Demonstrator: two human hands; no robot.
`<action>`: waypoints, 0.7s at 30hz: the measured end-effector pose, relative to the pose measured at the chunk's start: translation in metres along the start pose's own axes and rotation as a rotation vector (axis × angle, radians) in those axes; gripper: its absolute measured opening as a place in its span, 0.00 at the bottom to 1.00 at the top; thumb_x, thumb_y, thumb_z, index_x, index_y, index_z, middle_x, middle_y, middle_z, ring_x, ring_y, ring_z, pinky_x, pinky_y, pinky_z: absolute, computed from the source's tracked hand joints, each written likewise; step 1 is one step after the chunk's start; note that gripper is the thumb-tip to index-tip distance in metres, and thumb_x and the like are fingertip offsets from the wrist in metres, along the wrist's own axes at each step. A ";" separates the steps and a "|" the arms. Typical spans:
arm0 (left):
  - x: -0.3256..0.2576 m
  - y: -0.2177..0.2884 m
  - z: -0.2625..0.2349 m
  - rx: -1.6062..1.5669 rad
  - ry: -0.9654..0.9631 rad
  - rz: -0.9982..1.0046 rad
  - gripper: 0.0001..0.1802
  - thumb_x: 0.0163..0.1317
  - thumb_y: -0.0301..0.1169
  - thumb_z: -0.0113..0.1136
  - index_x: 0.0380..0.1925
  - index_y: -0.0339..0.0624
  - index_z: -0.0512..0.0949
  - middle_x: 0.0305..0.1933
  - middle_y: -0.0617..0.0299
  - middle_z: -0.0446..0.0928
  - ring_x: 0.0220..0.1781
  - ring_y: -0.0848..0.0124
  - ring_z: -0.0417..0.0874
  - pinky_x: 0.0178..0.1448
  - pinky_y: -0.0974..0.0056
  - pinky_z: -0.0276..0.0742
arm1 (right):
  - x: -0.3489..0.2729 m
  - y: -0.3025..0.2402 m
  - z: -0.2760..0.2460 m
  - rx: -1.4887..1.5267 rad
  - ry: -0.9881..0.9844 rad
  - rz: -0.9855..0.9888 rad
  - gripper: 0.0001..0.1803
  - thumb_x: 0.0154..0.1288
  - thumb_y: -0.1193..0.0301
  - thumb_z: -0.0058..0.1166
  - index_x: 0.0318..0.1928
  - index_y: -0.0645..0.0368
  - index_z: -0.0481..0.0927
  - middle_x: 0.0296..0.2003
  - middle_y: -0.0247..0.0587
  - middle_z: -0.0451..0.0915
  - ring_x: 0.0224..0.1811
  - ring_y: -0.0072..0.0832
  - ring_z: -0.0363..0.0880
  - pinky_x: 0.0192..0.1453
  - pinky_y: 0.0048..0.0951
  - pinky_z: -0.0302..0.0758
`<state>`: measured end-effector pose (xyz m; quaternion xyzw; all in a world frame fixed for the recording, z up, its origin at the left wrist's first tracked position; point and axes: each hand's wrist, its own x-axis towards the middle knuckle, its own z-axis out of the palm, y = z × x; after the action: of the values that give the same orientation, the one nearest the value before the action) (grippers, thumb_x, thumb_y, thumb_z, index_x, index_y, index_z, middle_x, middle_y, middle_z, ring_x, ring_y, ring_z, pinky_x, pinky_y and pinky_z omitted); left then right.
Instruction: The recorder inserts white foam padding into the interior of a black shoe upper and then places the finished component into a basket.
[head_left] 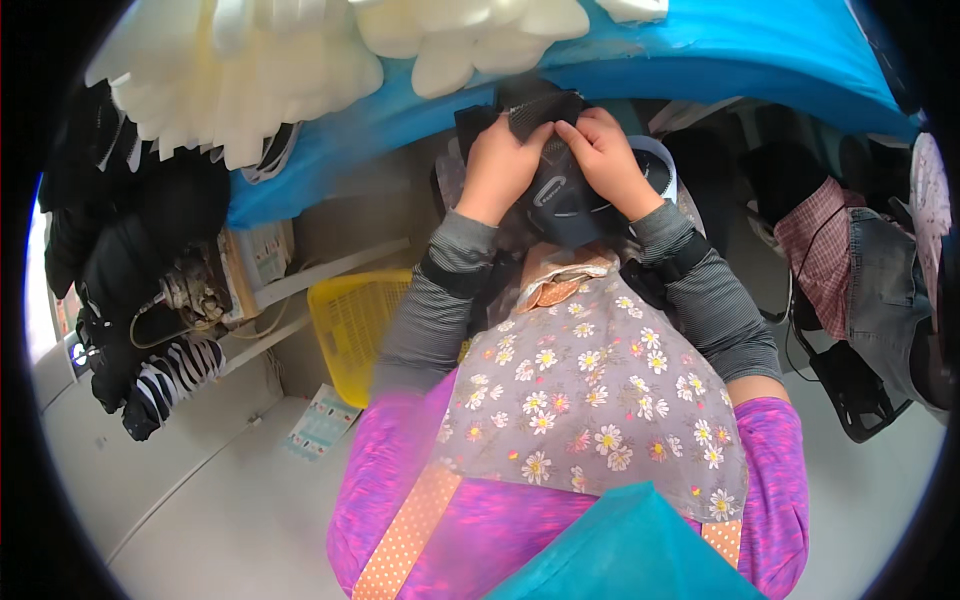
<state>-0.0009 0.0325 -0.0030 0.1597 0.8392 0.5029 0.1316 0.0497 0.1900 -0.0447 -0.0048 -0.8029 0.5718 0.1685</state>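
A dark mesh piece (540,112), seemingly a black shoe upper, is held up in front of me near the blue table edge. My left hand (503,170) pinches it from the left, thumb on top. From the right, my right hand (605,163) grips the same piece, and the two thumb tips nearly meet at its middle. Below the hands, dark fabric with a pale looped mark (556,190) hangs above my lap; I cannot tell whether it belongs to the same piece. The fingers beneath the mesh are mostly hidden.
White foam-like shapes (240,80) lie on the blue-covered table (700,65). Black pieces (160,210) are heaped at the left, above striped ones (178,375). A yellow plastic basket (350,335) stands below left. Another seated person (850,260) and a black chair (850,385) are at the right.
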 end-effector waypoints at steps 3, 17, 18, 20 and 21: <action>-0.004 0.016 -0.002 0.172 0.062 0.037 0.21 0.61 0.42 0.62 0.43 0.34 0.80 0.38 0.41 0.83 0.44 0.45 0.83 0.47 0.51 0.79 | -0.005 0.003 0.004 0.064 0.048 0.001 0.15 0.65 0.68 0.58 0.26 0.66 0.78 0.31 0.46 0.76 0.38 0.40 0.73 0.44 0.36 0.69; -0.007 0.035 -0.003 0.216 0.069 0.073 0.19 0.61 0.39 0.64 0.43 0.33 0.80 0.37 0.45 0.84 0.40 0.51 0.86 0.44 0.56 0.79 | -0.010 -0.009 0.006 0.189 0.202 -0.107 0.10 0.66 0.72 0.58 0.29 0.68 0.80 0.31 0.47 0.79 0.42 0.40 0.75 0.46 0.33 0.71; -0.008 0.035 -0.002 0.184 0.067 0.074 0.18 0.62 0.36 0.66 0.45 0.34 0.81 0.39 0.49 0.85 0.40 0.58 0.87 0.45 0.62 0.79 | -0.010 -0.011 0.004 0.120 0.241 -0.167 0.09 0.65 0.74 0.58 0.29 0.67 0.80 0.32 0.49 0.80 0.43 0.42 0.76 0.47 0.34 0.72; -0.006 0.028 -0.001 0.190 0.035 0.065 0.17 0.62 0.35 0.65 0.45 0.34 0.81 0.39 0.50 0.85 0.41 0.58 0.87 0.46 0.62 0.79 | -0.013 -0.008 0.003 0.072 0.238 -0.193 0.10 0.65 0.74 0.58 0.28 0.68 0.80 0.32 0.49 0.80 0.42 0.43 0.76 0.45 0.35 0.72; -0.003 0.024 -0.001 0.195 0.007 0.066 0.17 0.62 0.35 0.65 0.45 0.34 0.81 0.40 0.50 0.85 0.41 0.59 0.87 0.47 0.61 0.79 | -0.012 -0.006 0.003 0.074 0.229 -0.156 0.10 0.65 0.73 0.59 0.28 0.68 0.79 0.31 0.49 0.79 0.41 0.44 0.76 0.44 0.36 0.72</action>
<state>0.0046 0.0409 0.0187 0.1973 0.8790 0.4234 0.0958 0.0610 0.1824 -0.0434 -0.0016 -0.7547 0.5819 0.3029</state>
